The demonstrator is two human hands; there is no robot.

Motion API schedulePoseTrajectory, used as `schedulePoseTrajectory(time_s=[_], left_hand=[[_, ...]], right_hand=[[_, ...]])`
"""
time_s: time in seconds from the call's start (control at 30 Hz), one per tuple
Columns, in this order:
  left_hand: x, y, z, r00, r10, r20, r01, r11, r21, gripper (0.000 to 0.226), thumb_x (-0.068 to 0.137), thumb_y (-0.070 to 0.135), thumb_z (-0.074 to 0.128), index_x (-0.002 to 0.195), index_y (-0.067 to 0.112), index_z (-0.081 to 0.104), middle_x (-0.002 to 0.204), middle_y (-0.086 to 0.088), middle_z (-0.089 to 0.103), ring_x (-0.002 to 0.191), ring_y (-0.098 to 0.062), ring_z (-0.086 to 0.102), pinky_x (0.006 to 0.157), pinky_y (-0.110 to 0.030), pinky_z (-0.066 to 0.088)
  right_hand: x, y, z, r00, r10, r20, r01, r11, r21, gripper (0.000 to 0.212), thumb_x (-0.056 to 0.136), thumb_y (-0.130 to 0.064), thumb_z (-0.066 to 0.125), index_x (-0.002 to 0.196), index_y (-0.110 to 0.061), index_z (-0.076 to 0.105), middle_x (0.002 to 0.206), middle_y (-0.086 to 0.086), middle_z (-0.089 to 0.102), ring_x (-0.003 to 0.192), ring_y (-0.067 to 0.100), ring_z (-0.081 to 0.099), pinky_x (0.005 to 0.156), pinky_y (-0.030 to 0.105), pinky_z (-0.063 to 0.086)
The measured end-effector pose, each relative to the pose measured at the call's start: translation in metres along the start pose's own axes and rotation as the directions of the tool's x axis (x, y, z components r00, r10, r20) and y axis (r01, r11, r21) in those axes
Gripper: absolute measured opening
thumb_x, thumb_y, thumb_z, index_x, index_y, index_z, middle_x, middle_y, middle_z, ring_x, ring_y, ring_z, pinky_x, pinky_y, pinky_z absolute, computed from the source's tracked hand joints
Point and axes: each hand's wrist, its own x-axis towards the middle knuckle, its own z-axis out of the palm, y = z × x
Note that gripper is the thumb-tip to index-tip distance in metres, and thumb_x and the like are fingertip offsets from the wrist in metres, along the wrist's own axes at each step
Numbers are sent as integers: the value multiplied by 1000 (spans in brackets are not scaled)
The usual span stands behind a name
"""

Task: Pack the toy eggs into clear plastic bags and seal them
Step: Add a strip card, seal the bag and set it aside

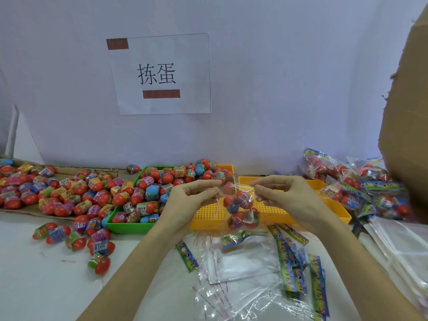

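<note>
Nearest on the white counter (pixel 46 286) lie empty clear bags (pixel 234 269) and bright paper strips (pixel 291 262). Above them, two hands hold up one clear bag of toy eggs (pixel 240 209). The left hand (pixel 192 198) pinches the bag's top on the left. The right hand (pixel 287 195) pinches it on the right. Each grip is closed tight on the plastic. Behind sit a yellow tray (pixel 278 214) and a green tray (pixel 129 225) heaped with eggs. More loose eggs (pixel 58 188) lie far left. Packed bags (pixel 356 188) pile up far right. A paper sign (pixel 159 72) hangs on the wall.
</note>
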Motion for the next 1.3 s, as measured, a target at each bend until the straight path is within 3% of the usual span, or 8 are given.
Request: schedulePoseTrajectory(time_s=[0.27,0.4,0.63,0.93,1.17,1.3], left_hand=[[-1,1,-3,988,145,47,-147,988,41,18,92,12,79,105,21,86,100,-11,82,99,-25,79,83,-23,61],[-3,2,-6,967,237,98,-245,966,86,20,88,17,81,107,19,86,99,-9,81,97,-24,78,86,-22,59],[-2,3,-13,930,333,157,-360,911,200,27,93,-1,75,105,20,87,105,-2,78,100,-13,74,85,-20,58],[0,2,-15,901,397,176,-432,861,268,28,91,-5,77,102,18,86,105,-2,78,102,-15,73,87,-21,59],[-1,3,-15,891,415,187,-453,847,277,17,86,13,79,102,16,86,104,-1,79,102,-16,73,87,-22,59],[0,1,-17,876,431,217,-482,809,337,15,90,2,77,99,10,86,103,0,78,104,-18,73,89,-26,60]], right_hand=[[3,5,-3,997,32,77,-41,992,116,28,83,-28,81,110,-23,84,99,10,80,87,18,76,76,22,59],[5,9,-4,997,48,57,-57,984,170,16,94,-11,73,103,-18,85,102,12,80,91,17,75,76,22,59],[6,11,-4,998,22,60,-31,990,140,13,95,-10,73,98,-15,85,102,14,79,94,21,76,79,23,60],[5,12,-6,998,-36,59,35,999,7,22,99,-8,68,94,-19,85,99,5,80,94,19,76,79,21,59],[4,12,-9,994,-73,75,81,991,-102,20,98,-12,71,94,-25,85,96,1,81,93,15,76,80,14,56],[4,9,-10,986,-97,138,122,976,-179,30,99,-4,65,95,-26,85,98,-1,79,97,14,74,86,15,54]])
